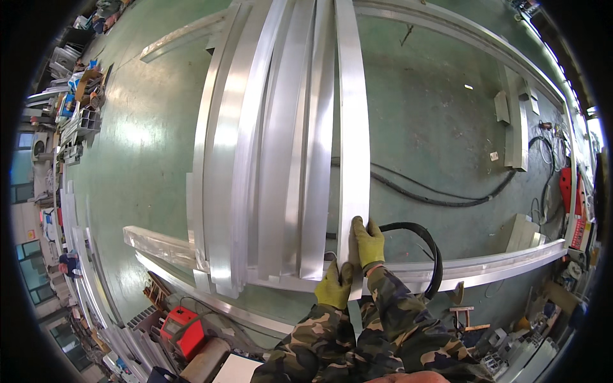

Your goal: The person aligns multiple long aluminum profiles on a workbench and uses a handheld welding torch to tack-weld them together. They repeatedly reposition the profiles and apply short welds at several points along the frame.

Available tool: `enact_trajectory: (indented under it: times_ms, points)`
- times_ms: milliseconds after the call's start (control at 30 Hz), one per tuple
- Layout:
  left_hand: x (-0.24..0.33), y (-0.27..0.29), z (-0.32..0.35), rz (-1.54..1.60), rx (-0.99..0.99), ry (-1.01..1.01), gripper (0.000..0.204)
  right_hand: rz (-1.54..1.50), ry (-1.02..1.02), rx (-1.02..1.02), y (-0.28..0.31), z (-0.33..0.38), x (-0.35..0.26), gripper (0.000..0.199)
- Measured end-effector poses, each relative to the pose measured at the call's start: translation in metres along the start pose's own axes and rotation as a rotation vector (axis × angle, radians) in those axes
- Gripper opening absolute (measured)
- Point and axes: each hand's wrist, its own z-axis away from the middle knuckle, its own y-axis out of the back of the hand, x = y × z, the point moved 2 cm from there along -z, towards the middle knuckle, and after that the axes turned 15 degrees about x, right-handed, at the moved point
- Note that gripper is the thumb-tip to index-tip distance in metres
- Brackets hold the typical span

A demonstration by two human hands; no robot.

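Both my hands wear yellow-green work gloves and are at the near end of a long silvery rectangular metal tube (pixel 353 127). My left hand (pixel 333 287) is closed on its left side, close to the end. A little farther along, my right hand (pixel 368 242) grips the right side, thumb and fingers pressed to the metal. The far end of the tube runs out at the top of the view. To its left, several long shiny metal profiles (pixel 223 140) lie side by side, separated from the tube by a narrow gap. The undersides of the gloves' grip are hidden.
A metal crossbeam (pixel 491 271) passes under the near ends and reaches right. A black cable (pixel 438 258) loops beside my right forearm. A red machine (pixel 182 332) stands at lower left. Short metal pieces (pixel 516 127) lie on the green floor at right. Another person (pixel 69 265) is far left.
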Motion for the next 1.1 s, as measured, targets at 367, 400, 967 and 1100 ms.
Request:
enact_trajectory:
  times_ms: [367,400,967,1100]
  points:
    - [-0.011,-0.006,-0.017,-0.022,-0.016,-0.117,0.057,0.008,0.012,-0.02,-0.007,-0.012,0.012,0.047]
    - [-0.007,-0.004,-0.025,-0.059,-0.058,-0.138,0.055,0.03,0.034,-0.005,-0.007,-0.02,0.019,0.046]
    - [0.005,-0.011,-0.143,-0.286,-0.65,-0.272,0.058,0.023,-0.174,-0.02,-0.009,-0.038,0.046,0.068]
    - [-0.001,-0.008,-0.143,-0.307,-0.634,-0.315,0.056,0.42,-0.069,-0.394,0.031,-0.004,0.064,0.042]
